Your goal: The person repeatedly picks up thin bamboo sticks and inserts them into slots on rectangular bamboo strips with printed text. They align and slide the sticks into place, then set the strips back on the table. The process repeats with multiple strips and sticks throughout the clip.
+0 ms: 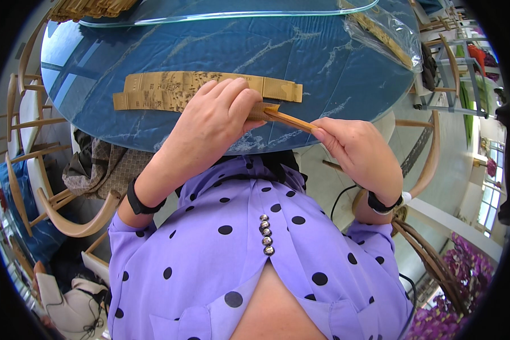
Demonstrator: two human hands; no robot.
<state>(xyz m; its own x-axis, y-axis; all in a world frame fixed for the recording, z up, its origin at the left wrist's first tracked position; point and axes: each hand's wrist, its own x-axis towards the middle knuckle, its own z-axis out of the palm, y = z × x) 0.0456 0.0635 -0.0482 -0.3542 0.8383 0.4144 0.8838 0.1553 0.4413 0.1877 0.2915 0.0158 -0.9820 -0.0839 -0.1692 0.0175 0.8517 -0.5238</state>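
My left hand [216,116] is closed round a brown paper sleeve [258,111] at the near edge of the blue table. Out of the sleeve's right end come slim wooden chopsticks [292,120]. Their outer end is pinched between the thumb and fingers of my right hand [354,150], just beyond the table's edge. How far the sticks reach inside the sleeve is hidden. Beneath and behind my left hand, several flat, printed brown paper sleeves [153,90] lie overlapping in a long row.
A bundle of wooden sticks [90,8] lies at the far left of the blue marbled table [221,54]. A raised glass rim [226,16] curves along the back. At the far right rests a clear plastic bag [382,34] with brown pieces in it. Wooden chairs [79,224] stand around.
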